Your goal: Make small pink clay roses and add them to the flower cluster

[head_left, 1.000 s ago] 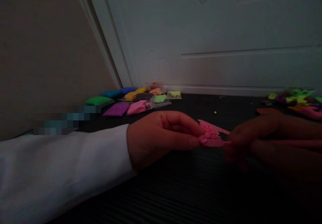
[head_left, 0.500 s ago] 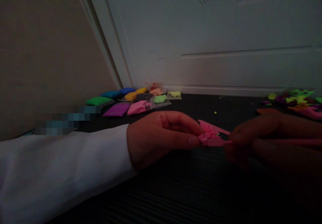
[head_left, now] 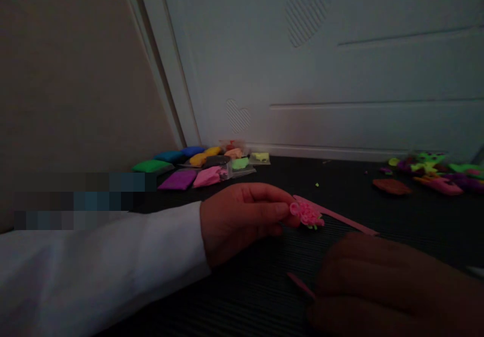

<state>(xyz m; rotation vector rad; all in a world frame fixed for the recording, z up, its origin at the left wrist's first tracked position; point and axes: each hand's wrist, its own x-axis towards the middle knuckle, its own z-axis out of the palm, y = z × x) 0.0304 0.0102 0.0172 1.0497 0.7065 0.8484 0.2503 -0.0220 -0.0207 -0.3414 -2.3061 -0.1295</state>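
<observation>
Pinched between thumb and fingers of my left hand point(head_left: 247, 216) is a cluster of small pink clay flowers point(head_left: 308, 213), with bits of green along its lower edge. A long, flat pink modelling tool point(head_left: 348, 220) lies on the dark table just behind the cluster. My right hand point(head_left: 389, 281), dark and low at the right, is closed around another pink modelling tool point(head_left: 300, 284). Only this tool's thin tip shows, pointing left and apart from the flowers; my fingers hide the rest.
Bags of coloured clay, including purple point(head_left: 177, 179), pink point(head_left: 209, 175) and green point(head_left: 151, 166), lie at the back left. A reddish-brown clay piece point(head_left: 391, 186) and mixed coloured clay pieces point(head_left: 438, 173) sit at the right. A white panel point(head_left: 321, 125) rises behind the table.
My right hand has drawn its tool away from the flowers, down toward the near edge. The left hand still holds the cluster, now turned more into view. The camera view has tilted up slightly.
</observation>
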